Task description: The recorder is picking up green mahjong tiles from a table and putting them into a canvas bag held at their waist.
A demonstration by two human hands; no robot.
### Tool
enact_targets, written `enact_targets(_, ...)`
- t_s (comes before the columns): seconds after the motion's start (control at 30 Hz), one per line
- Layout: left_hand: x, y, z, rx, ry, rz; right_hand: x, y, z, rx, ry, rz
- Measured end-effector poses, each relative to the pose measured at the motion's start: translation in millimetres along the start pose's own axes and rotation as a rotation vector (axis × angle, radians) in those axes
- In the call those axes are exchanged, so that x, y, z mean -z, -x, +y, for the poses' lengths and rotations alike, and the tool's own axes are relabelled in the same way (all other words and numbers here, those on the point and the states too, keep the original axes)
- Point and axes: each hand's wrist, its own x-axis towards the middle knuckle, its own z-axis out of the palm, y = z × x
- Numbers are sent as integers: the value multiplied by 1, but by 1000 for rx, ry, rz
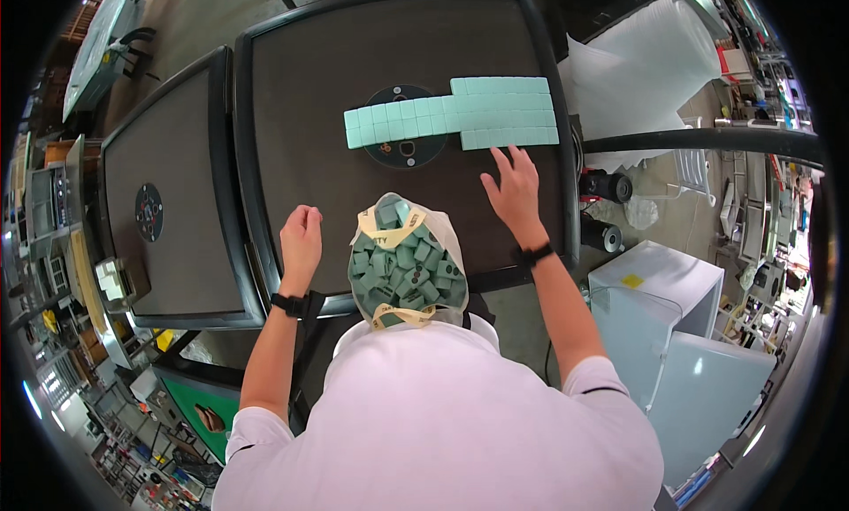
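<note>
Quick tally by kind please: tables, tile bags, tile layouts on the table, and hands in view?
Dark square tables: 2
Bag of green tiles: 1
Laid-out block of pale green tiles: 1
Hands: 2, left hand and right hand
Total: 6

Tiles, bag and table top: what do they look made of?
Tiles: likely hard plastic, smooth mint-green faces with a slight sheen. Bag: thin translucent plastic film, crinkled, with tan handles. Table top: dark matte surface, possibly felt or mat; glossy dark rim looks plastic.
</note>
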Motion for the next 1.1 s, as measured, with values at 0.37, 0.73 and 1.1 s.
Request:
enact_targets(0.37,-56,-54,-63,-41,-57,-312,-100,-13,83,51,358,-459)
enact_targets(0.73,-162,-129,-18,-376,-222,-605,-120,2,25,71,296,-396)
enact_targets(1.1,-230,-159,36,-628,-302,-712,-103,-34,106,-6,210,-188)
